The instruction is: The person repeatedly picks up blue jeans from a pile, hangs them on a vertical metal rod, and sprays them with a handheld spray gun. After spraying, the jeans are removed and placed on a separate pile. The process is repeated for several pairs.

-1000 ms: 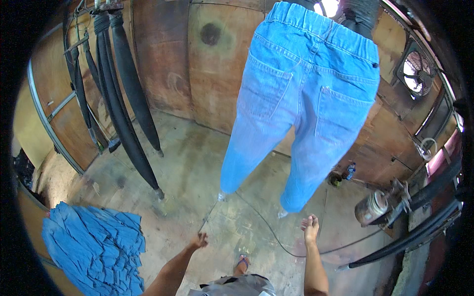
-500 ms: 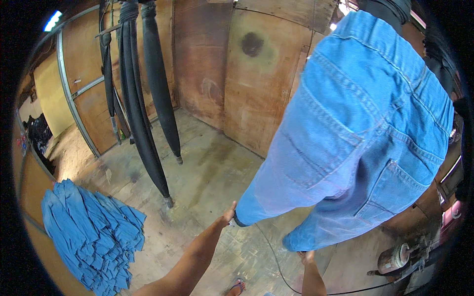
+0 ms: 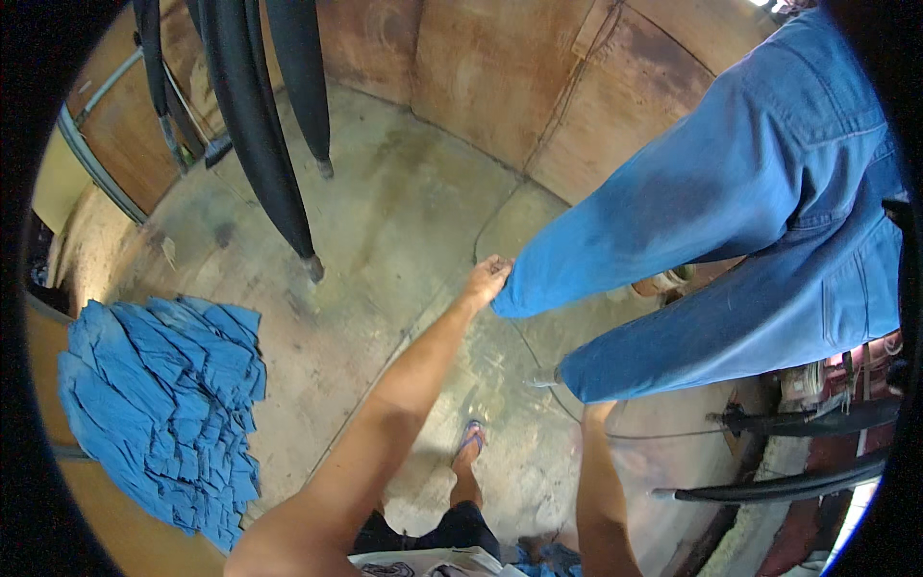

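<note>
A pair of blue jeans (image 3: 673,216) fills the right side, its legs stretched over filled-out leg forms and slanting down toward me. My left hand (image 3: 492,276) is closed on the hem of the farther leg. At the nearer leg's hem, my right hand (image 3: 598,412) grips from below, most of its fingers hidden behind the cloth. A grey form tip (image 3: 544,378) pokes out of that nearer leg. The waist of the jeans runs into the dark rim of the picture.
Black tapered leg forms (image 3: 245,125) hang at the upper left. A heap of blue denim (image 3: 168,413) lies on the floor at left. More black forms (image 3: 779,486) stick out at lower right. A thin cable (image 3: 663,437) crosses the floor, and wooden panels (image 3: 490,72) stand behind.
The view has tipped downward, showing more floor and my legs. The jeans show a different side, with the faded seat out of sight. Both hands remain at the hems.
</note>
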`<state>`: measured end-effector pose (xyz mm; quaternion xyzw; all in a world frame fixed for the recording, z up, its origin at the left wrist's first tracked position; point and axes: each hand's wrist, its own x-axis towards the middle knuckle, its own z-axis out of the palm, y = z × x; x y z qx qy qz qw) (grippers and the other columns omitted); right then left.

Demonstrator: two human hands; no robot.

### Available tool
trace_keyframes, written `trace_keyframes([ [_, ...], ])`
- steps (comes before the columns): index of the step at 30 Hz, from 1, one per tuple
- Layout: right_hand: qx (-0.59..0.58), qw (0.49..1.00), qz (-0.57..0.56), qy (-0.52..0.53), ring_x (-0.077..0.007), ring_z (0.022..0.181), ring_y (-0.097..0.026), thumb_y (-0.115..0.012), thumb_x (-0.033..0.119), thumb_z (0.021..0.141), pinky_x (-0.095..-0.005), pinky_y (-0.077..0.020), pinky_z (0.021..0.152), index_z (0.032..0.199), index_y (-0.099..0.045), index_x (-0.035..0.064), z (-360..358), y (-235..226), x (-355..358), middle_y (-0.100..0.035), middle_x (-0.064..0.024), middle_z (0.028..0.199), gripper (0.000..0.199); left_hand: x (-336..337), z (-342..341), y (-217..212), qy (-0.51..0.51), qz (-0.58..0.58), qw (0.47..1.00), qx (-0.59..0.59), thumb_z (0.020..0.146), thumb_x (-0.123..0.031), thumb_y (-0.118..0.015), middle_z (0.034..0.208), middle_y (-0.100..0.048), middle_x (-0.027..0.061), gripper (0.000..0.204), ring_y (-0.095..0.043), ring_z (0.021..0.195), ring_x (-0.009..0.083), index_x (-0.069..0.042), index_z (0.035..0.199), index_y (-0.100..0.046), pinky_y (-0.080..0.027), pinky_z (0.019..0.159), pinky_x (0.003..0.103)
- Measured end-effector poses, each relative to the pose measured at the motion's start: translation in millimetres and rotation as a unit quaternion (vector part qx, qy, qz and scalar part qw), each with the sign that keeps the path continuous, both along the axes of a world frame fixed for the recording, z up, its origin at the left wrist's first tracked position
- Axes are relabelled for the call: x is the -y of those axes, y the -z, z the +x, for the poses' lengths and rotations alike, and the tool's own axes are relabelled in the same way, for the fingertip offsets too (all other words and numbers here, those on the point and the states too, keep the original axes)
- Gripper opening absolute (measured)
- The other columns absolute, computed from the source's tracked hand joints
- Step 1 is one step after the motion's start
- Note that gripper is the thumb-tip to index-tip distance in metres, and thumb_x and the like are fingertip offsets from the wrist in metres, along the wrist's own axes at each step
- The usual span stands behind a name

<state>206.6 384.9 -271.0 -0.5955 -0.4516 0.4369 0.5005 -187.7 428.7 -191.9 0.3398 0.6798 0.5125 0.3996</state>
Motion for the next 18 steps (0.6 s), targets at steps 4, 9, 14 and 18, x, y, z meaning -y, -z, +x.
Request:
trace_keyframes([
  [4,-0.01,0.98,0.123,0.156,-0.0182,0.094,-0.056,-0.061,0.014,0.096,-0.0312,-0.0473,0.086,0.104,-0.065,-0.0033,-18.2,18.5,53.4,-0.063,-0.0057,0.102,0.02,3.4,-17.1,29.4,0.138,-0.09,0.985,0.059,0.093,-0.058,-0.063,0.115,-0.071,0.0199,0.067,-0.068,0.107,0.0292,-0.001,0.129,-0.063,-0.051,0.092,0.039],
  [9,0.062,0.983,0.089,0.147,-0.0217,0.104,-0.056,-0.059,0.019,0.098,-0.0374,-0.0453,0.096,0.12,-0.057,-0.002,18.0,45.0,48.2,-0.059,-0.0072,0.118,0.031,-16.0,18.6,40.6,0.053,-0.043,0.984,0.166,0.091,-0.058,-0.066,0.105,-0.073,0.0198,0.064,-0.07,0.097,0.033,0.002,0.113,-0.069,-0.052,0.083,0.042],
  [14,0.178,0.96,0.182,0.117,-0.0239,0.099,-0.054,-0.06,0.016,0.095,-0.0378,-0.0459,0.092,0.118,-0.056,-0.009,51.4,44.4,-36.2,-0.061,-0.0125,0.117,0.034,-31.4,41.9,17.9,-0.177,0.063,0.982,0.0,0.095,-0.041,-0.064,0.088,-0.067,0.031,0.045,-0.067,0.088,0.0451,0.004,0.095,-0.067,-0.051,0.077,0.049],
  [18,0.141,0.981,0.07,0.109,-0.0276,0.086,-0.054,-0.058,0.017,0.096,-0.0409,-0.0471,0.081,0.11,-0.056,-0.0114,61.2,34.8,-46.4,-0.062,-0.0118,0.104,0.031,9.1,49.8,37.4,-0.156,0.031,0.987,-0.035,0.1,-0.032,-0.058,0.089,-0.065,0.0326,0.039,-0.063,0.087,0.0501,0.005,0.092,-0.066,-0.049,0.074,0.052],
])
